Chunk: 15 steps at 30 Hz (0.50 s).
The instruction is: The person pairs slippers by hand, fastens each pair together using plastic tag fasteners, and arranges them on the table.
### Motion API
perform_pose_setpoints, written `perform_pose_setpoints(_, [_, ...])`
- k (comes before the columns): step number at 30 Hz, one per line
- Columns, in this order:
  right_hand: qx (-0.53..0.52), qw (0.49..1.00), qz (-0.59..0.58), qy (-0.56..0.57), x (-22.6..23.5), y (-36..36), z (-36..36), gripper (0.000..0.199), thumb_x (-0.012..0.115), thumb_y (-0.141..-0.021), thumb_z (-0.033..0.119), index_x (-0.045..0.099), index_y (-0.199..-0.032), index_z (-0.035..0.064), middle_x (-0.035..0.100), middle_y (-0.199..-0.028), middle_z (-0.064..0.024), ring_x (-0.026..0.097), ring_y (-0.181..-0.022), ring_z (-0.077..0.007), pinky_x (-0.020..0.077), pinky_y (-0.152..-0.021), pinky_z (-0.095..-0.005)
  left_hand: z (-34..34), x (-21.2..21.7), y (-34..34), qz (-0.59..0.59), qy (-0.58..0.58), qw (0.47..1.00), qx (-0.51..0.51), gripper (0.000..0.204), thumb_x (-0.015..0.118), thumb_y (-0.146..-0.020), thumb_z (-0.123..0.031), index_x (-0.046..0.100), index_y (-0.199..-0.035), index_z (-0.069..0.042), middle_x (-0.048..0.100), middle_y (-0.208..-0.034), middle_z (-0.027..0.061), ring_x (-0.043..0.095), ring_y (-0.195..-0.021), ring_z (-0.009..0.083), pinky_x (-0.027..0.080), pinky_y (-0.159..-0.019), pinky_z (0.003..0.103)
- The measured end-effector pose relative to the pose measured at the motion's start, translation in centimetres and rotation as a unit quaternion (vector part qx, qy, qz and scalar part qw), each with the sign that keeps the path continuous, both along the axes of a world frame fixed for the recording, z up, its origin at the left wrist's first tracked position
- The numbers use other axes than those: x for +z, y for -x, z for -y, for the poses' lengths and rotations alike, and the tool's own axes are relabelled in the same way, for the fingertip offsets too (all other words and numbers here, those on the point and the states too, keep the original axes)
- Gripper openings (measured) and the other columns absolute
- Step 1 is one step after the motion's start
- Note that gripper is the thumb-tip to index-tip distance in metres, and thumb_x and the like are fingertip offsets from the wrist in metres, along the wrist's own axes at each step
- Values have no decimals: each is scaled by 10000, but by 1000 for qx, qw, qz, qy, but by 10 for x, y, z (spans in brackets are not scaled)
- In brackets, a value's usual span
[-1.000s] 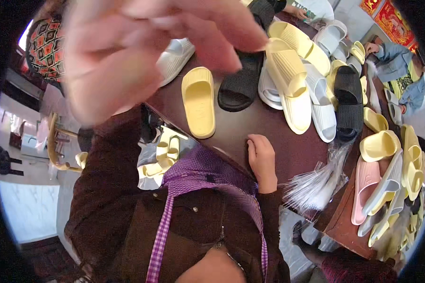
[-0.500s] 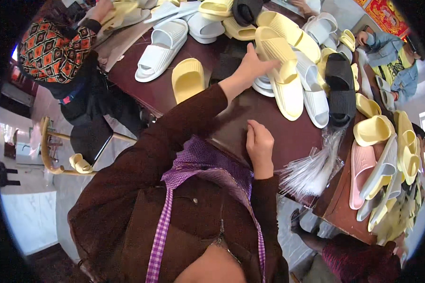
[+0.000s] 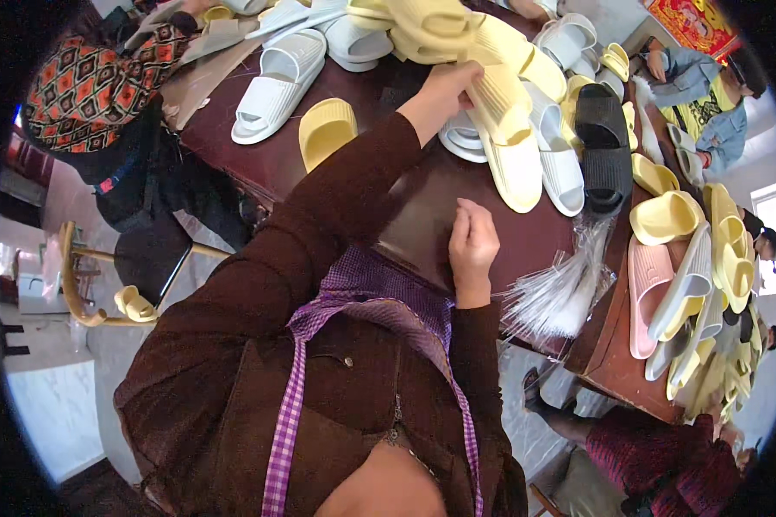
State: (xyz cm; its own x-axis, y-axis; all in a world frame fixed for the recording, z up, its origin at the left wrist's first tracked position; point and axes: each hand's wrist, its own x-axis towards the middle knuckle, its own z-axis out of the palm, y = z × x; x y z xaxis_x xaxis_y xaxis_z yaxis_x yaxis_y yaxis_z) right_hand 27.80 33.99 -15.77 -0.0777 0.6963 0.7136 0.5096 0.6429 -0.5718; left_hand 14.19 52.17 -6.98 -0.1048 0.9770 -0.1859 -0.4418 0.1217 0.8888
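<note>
My left hand [image 3: 448,93] reaches to the far middle of the table, its fingers closed at the underside of a yellow slipper [image 3: 427,34]. That slipper is raised over the pile and covers part of it. Just right of this hand, another ribbed yellow slipper [image 3: 516,168] lies with its toe toward me. White slippers [image 3: 559,159] and black slippers [image 3: 601,138] lie beside it. My right hand [image 3: 474,246] hovers above the near table edge, fingers curled together. Whatever it may hold is hidden.
A bundle of clear plastic strips [image 3: 552,297] lies at the table's right edge. More slippers, including a pink one [image 3: 648,293], rest on a brown surface to the right. A white slipper [image 3: 278,86] and a yellow slipper [image 3: 328,133] lie left. Other people work around the table.
My left hand has gone from spread fingers beside the yellow slippers to a closed grip farther left. A yellow slipper has come up over the black one at the back. My right hand stays curled.
</note>
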Motion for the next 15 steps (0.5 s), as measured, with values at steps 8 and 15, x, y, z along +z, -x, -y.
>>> perform_pose_setpoints(8, [-42, 980, -182, 64, -8, -10, -6, 143, 533, -844, -19, 589, -975, -25, 602, -932, -130, 577, -836, -221, 470, -774, -309, 27, -38, 11, 77, -13, 996, -37, 294, 631, -766, -166, 564, -1022, -38, 605, -899, 102, 603, -765, 210, 500, -634, 327])
perform_pose_setpoints(15, [-48, 934, -317, 159, -8, -35, -17, 238, 506, -868, -17, 516, -1106, -26, 575, -1014, -82, 537, -929, -155, 429, -863, -281, 81, -49, 35, 93, -17, 992, -88, 271, 607, -789, -138, 541, -1019, -11, 607, -888, 105, 613, -793, 227, 520, -649, 363])
